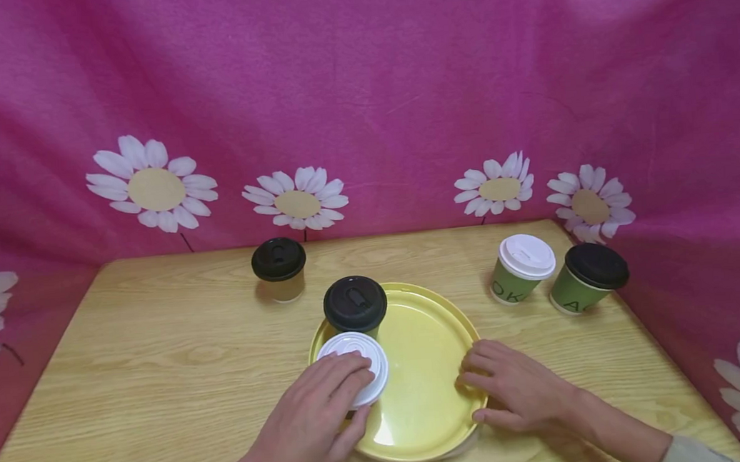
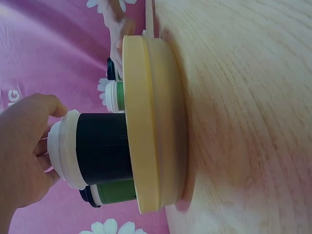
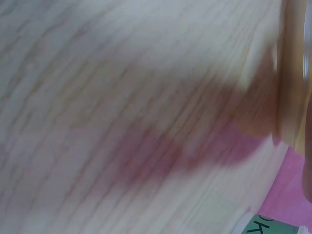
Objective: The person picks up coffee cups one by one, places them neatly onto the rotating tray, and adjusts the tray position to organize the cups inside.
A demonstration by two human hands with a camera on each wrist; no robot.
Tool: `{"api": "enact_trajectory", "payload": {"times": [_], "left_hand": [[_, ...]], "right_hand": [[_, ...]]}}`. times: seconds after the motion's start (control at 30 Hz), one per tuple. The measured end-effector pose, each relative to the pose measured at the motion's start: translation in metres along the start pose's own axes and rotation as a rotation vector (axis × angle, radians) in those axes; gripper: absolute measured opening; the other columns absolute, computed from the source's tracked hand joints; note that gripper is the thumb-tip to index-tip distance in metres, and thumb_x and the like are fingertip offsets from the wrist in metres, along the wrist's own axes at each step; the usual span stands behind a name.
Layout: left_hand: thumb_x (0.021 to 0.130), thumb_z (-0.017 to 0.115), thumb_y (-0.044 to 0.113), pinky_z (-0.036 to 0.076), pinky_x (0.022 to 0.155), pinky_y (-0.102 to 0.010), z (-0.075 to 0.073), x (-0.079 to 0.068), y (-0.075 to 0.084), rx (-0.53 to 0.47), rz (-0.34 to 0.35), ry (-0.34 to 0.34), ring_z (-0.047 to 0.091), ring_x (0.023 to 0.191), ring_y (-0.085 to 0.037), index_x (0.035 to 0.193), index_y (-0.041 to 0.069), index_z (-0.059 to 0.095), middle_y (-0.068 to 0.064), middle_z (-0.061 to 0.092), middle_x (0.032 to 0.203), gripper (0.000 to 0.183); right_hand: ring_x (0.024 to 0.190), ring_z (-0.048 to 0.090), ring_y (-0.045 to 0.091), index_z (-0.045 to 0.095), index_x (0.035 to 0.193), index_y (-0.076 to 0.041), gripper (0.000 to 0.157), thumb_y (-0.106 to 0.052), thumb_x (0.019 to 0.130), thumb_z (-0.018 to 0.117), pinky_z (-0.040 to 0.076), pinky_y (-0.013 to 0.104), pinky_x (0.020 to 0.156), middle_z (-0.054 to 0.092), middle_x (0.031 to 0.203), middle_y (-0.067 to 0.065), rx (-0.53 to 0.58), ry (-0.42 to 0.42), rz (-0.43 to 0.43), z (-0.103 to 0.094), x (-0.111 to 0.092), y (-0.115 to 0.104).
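We have the white-lidded cup (image 2: 103,148) upright within the near left part of the yellow tray (image 1: 420,399), just beside a black-lidded cup (image 1: 354,304); the tray's wall hides its base. Our left grip (image 1: 312,421) grasps it by the lid from above, fingers over the top, thumb at the near side, a hold that probably keeps it level and off its neighbour. Our right grip (image 1: 519,385) clasps the tray's right rim, fingers curled over it, likely to steady the tray. Our forearms reach in from either side of the near edge. Beyond the tray on the desk (image 1: 160,360), we see a brown cup (image 1: 287,288) at far left and, at right, a white-capped green cup (image 1: 517,271) beside a black-capped green cup (image 1: 583,284), presumably set out of our hands' way.
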State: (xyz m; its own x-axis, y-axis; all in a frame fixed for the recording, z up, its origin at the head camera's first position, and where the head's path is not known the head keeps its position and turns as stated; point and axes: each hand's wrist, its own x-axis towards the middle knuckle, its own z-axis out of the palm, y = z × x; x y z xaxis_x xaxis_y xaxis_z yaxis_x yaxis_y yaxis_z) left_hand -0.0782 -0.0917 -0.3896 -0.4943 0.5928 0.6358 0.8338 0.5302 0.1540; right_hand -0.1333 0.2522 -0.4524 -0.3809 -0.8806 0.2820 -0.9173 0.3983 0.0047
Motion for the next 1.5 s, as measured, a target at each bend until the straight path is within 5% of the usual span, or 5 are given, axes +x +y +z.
{"api": "enact_trajectory", "payload": {"times": [0.27, 0.87, 1.1, 1.5], "left_hand": [[0.078, 0.062, 0.018, 0.036, 0.099, -0.035, 0.000, 0.001, -0.002, -0.001, -0.032, -0.012, 0.049, 0.112, -0.018, 0.106, 0.005, 0.058, -0.006, 0.055, 0.115, 0.031], [0.081, 0.062, 0.019, 0.034, 0.101, -0.033, -0.004, 0.005, -0.010, 0.028, -0.028, -0.073, 0.047, 0.113, -0.017, 0.106, 0.007, 0.058, -0.005, 0.055, 0.115, 0.029], [0.081, 0.061, 0.020, 0.032, 0.102, -0.031, -0.005, 0.005, -0.010, 0.039, -0.081, -0.118, 0.046, 0.113, -0.016, 0.114, 0.009, 0.056, -0.002, 0.053, 0.118, 0.035], [0.076, 0.056, 0.013, 0.033, 0.101, -0.034, -0.001, 0.007, -0.018, 0.061, 0.009, -0.066, 0.048, 0.109, -0.020, 0.111, 0.005, 0.058, -0.006, 0.053, 0.114, 0.036]], "right_hand": [[0.103, 0.047, 0.020, 0.059, 0.105, -0.016, 0.045, -0.054, 0.081, 0.055, 0.029, 0.036, 0.098, 0.052, 0.104, -0.002, 0.005, 0.016, -0.012, 0.001, -0.001, -0.007], [0.100, 0.045, 0.017, 0.059, 0.106, -0.017, 0.047, -0.056, 0.079, 0.057, 0.028, 0.032, 0.095, 0.050, 0.102, -0.005, -0.011, 0.011, 0.051, 0.002, -0.002, -0.023], [0.099, 0.043, 0.015, 0.059, 0.105, -0.018, 0.048, -0.058, 0.079, 0.057, 0.026, 0.030, 0.094, 0.049, 0.101, -0.006, -0.012, -0.004, 0.102, 0.001, -0.001, -0.030], [0.099, 0.040, 0.011, 0.058, 0.107, -0.022, 0.046, -0.060, 0.082, 0.053, 0.027, 0.029, 0.093, 0.048, 0.101, -0.010, -0.016, -0.049, 0.224, 0.000, 0.001, -0.046]]}}
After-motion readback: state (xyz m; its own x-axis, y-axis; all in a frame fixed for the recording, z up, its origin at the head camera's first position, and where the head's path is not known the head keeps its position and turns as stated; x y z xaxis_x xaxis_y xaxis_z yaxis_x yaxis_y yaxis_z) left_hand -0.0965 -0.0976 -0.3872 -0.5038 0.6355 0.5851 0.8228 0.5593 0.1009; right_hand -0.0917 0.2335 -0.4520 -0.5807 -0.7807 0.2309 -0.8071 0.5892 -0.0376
